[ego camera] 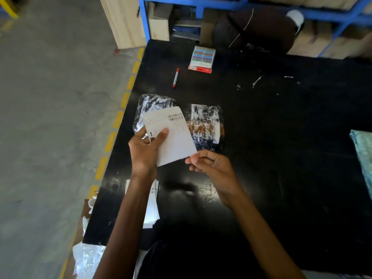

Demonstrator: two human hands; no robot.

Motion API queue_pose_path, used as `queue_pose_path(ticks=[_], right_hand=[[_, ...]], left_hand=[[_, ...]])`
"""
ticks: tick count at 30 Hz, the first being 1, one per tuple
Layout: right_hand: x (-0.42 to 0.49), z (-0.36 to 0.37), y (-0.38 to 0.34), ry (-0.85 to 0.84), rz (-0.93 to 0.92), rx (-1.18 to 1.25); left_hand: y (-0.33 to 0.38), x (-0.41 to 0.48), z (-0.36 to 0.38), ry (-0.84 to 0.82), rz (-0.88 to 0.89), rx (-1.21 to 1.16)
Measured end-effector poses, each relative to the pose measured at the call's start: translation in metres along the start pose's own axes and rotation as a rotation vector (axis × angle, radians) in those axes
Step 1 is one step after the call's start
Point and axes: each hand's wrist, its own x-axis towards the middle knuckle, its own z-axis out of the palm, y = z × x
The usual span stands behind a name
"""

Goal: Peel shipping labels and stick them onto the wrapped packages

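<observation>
One flat white label (pixel 173 135), left hand (pixel 144 152) holding, right hand (pixel 213 168) pinching

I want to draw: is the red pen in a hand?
No, the red pen lies on the table, beyond the left hand and right hand.

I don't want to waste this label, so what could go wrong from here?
1. The right hand pinches only a corner of the shipping label, which the left hand holds in the air; once peeled, it could curl and stick to itself.
2. The wrapped packages look crinkled and glossy, so the label might go on wrinkled.
</observation>
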Motion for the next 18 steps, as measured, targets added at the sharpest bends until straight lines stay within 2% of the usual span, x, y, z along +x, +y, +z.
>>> queue_pose_path(ticks=[18], right_hand=[[0.001, -0.021, -0.003, 0.074, -0.037, 0.023]], left_hand=[[0.007, -0.015, 0.035, 0.009, -0.029, -0.002]])
